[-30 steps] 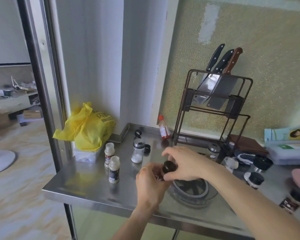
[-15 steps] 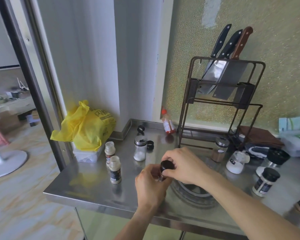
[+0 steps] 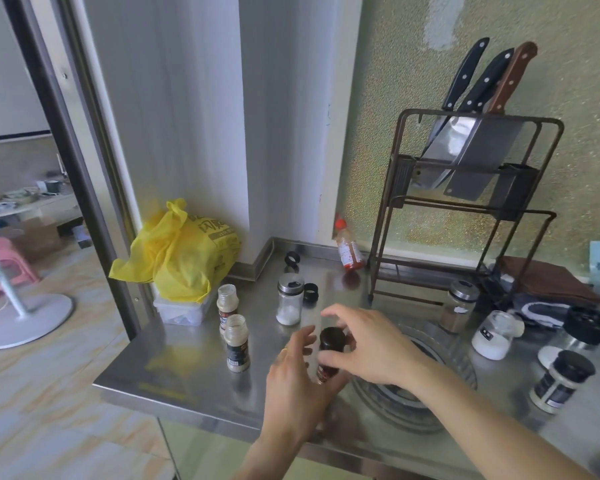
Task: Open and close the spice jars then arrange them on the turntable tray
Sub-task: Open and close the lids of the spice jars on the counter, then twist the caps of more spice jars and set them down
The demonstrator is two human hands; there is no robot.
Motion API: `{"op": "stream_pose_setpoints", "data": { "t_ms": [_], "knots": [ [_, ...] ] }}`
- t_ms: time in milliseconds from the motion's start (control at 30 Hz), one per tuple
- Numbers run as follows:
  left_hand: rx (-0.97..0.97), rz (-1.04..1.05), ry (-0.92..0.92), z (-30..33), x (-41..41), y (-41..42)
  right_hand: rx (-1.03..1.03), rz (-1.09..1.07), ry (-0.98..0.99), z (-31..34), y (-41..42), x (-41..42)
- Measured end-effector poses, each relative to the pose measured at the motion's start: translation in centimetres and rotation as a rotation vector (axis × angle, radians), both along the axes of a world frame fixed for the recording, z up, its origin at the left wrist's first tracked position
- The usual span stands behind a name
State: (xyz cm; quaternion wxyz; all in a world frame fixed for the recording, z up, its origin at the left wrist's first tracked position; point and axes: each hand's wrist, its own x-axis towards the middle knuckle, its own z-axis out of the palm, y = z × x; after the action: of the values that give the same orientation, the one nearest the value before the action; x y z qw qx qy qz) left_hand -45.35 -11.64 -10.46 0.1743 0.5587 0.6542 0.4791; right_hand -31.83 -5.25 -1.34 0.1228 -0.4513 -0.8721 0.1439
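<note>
A small dark spice jar (image 3: 328, 355) with a black cap is held just above the steel counter, left of the round turntable tray (image 3: 395, 410). My left hand (image 3: 297, 382) holds its lower part from the front, index finger raised. My right hand (image 3: 371, 344) is at the jar's right side, thumb against the jar body and fingers spread loosely above the cap. Two uncapped small jars (image 3: 237, 348) stand to the left. Behind them are a glass shaker (image 3: 289, 299) and loose black caps (image 3: 310, 292). My right forearm hides part of the tray.
More jars stand right of the tray: a brown-filled glass one (image 3: 459, 306), a white one (image 3: 494, 336), a black-lidded one (image 3: 561, 381). A knife rack (image 3: 465, 209) and red bottle (image 3: 349, 251) line the wall. A yellow bag (image 3: 184, 251) sits at the counter's left end.
My right fingers have lifted off the jar's cap and spread open. My left index finger has loosened from the jar. The view has tilted slightly.
</note>
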Motion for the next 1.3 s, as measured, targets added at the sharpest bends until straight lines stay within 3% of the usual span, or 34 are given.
{"op": "stream_pose_setpoints", "data": {
  "t_ms": [100, 233, 300, 467, 700, 867, 1000, 1200, 1300],
  "knots": [
    [0.167, 0.116, 0.044, 0.0, -1.8, -2.0, -0.05, -0.037, 0.125, 1.4, 1.4, 0.2],
    [0.391, 0.515, 0.128, -0.7, -4.9, -2.9, -0.013, -0.088, 0.132, 1.2, 6.7, -1.4],
    [0.282, 0.622, 0.082, -1.5, -6.4, -2.2, -0.011, -0.098, 0.037, -0.2, 9.9, -2.7],
    [0.079, 0.58, -0.031, -2.4, -7.3, 0.0, -0.06, -0.062, -0.145, -3.7, 15.5, -6.1],
    [-0.04, 0.588, 0.056, -3.8, -8.1, 1.4, -0.063, -0.002, -0.274, -6.7, 18.6, -7.6],
    [-0.014, 0.573, 0.092, -3.6, -8.2, 0.9, 0.041, -0.091, -0.124, -5.9, 17.5, -6.6],
    [-0.016, 0.478, -0.013, -2.7, -8.1, 0.2, 0.037, -0.149, 0.047, -2.1, 14.4, -4.3],
    [0.18, 0.285, -0.165, 0.0, -5.2, -0.6, -0.199, -0.021, 0.479, 5.2, 6.1, -2.3],
    [0.297, 0.188, -0.196, 2.3, -3.4, -1.0, -0.243, 0.052, 0.549, 7.3, 2.1, -2.3]
  ]
}}
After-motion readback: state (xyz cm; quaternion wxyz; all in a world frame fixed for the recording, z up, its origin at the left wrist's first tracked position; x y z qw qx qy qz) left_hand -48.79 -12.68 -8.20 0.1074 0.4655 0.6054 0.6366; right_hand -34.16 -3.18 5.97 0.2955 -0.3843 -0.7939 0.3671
